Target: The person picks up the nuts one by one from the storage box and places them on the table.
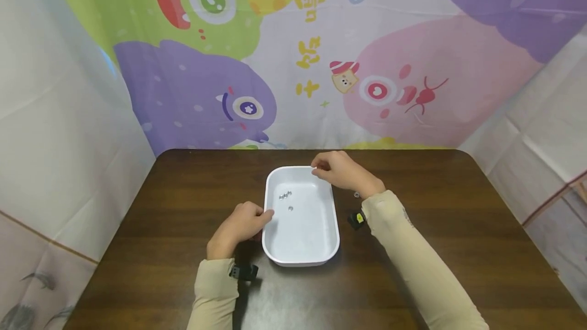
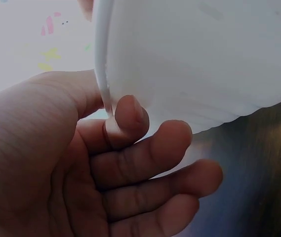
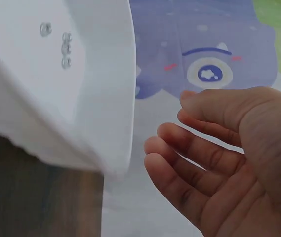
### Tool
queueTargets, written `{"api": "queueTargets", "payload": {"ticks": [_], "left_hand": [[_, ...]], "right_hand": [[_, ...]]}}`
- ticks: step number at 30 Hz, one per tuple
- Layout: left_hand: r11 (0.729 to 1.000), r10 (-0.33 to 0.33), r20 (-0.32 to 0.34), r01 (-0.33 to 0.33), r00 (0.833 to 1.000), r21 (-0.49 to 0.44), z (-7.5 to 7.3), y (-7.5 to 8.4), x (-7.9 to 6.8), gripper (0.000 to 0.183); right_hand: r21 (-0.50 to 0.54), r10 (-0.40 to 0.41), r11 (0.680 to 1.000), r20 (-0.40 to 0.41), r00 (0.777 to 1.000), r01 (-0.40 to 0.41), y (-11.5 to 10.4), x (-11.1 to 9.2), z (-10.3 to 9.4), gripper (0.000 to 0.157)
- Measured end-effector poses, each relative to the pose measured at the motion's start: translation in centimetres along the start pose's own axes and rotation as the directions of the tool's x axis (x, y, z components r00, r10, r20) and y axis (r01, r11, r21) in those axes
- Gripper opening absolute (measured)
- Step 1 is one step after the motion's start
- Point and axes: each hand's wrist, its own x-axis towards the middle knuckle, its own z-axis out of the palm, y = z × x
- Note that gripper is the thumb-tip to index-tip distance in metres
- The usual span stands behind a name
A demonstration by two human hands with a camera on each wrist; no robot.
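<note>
A white rectangular tray (image 1: pixel 300 261) with rounded corners stands on the table. Inside it, toward the far left, lie several small shiny ring-shaped pieces that look like metal nuts (image 1: pixel 290 209). My left hand (image 1: pixel 243 223) grips the tray's left rim; its thumb lies over the edge while the index finger (image 2: pixel 172 140) is bent below, outside the wall. My right hand (image 1: pixel 341 169) hovers by the far right corner, fingers loosely bent. In the right wrist view, nothing shows between its thumb and fingers (image 3: pixel 167 173). One more small shiny piece (image 1: pixel 356 195) lies right of the tray, close to the right wrist.
The dark wooden table (image 1: pixel 183 192) extends around the tray on all sides. Behind it hangs a cartoon-printed cloth (image 1: pixel 312 121), with pale cloth walls left and right. Black wrist cameras (image 1: pixel 244 272) sit at both cuffs.
</note>
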Motion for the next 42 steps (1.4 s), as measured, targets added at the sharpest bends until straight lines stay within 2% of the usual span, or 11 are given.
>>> {"api": "queueTargets", "payload": {"ticks": [11, 20, 32, 38, 42], "left_hand": [[1.0, -0.018, -0.002, 0.018, 1.0, 0.003, -0.1, 0.2, 0.0, 0.041], [1.0, 0.007, -0.01, -0.007, 1.0, 0.027, 0.0, 0.2, 0.0, 0.042], [0.998, 0.022, -0.011, -0.022, 1.0, 0.061, 0.0, 0.1, 0.4, 0.042], [0.998, 0.03, -0.011, -0.03, 0.999, 0.057, 0.1, 0.0, 0.4, 0.042], [0.998, 0.031, -0.015, -0.03, 0.999, 0.057, 0.1, -0.1, 0.3, 0.043]], "right_hand": [[0.014, -0.023, 1.0, -0.033, 0.999, 0.024, -1.2, 2.5, 2.4, 0.023], [0.042, -0.031, 0.999, -0.038, 0.999, 0.033, -1.4, 3.5, 4.2, 0.022], [0.075, 0.003, 0.997, -0.002, 1.0, -0.003, -1.4, 4.0, 5.7, 0.021], [0.083, 0.044, 0.995, 0.049, 0.998, -0.048, -1.1, 4.4, 6.6, 0.03], [0.08, 0.039, 0.996, 0.062, 0.997, -0.044, -1.0, 4.7, 7.0, 0.035]]}}
